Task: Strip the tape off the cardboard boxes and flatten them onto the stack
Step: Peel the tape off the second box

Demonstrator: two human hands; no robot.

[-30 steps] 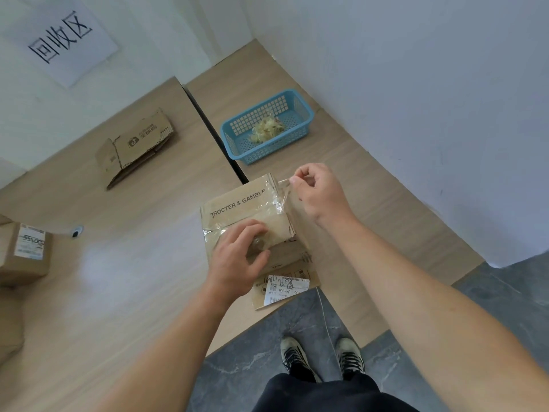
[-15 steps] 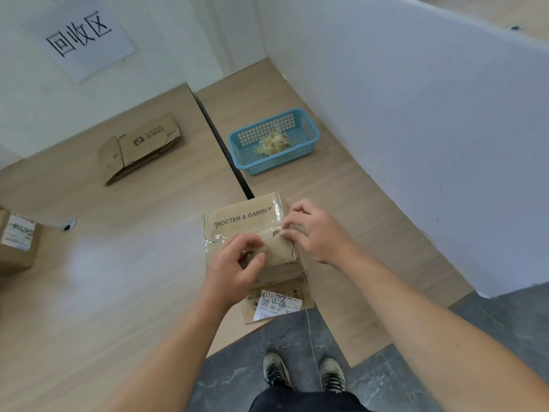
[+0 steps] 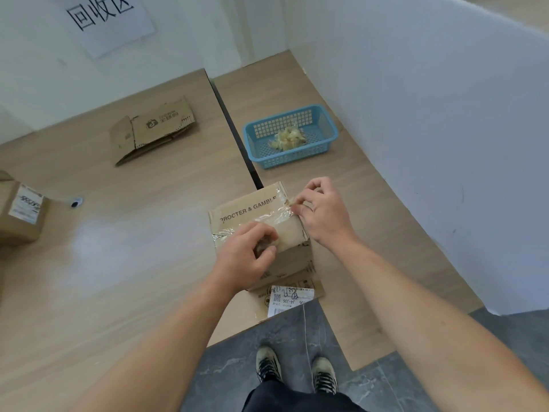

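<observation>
On the pale wooden tabletop point(image 3: 118, 263), the left hand point(image 3: 246, 260) is gripping the brown cardboard box point(image 3: 255, 211) while the right hand point(image 3: 322, 215) is pinching its clear tape point(image 3: 267, 220), with one flattened brown carton point(image 3: 154, 129) lying beyond it.

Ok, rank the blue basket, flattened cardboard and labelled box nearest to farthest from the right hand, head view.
From the right hand:
1. blue basket, just ahead.
2. flattened cardboard, ahead and left.
3. labelled box, far left edge.

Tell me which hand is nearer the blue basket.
Right. The right hand pinches tape at the far corner of the box, closer to the basket; the left hand grips the box farther back.
</observation>
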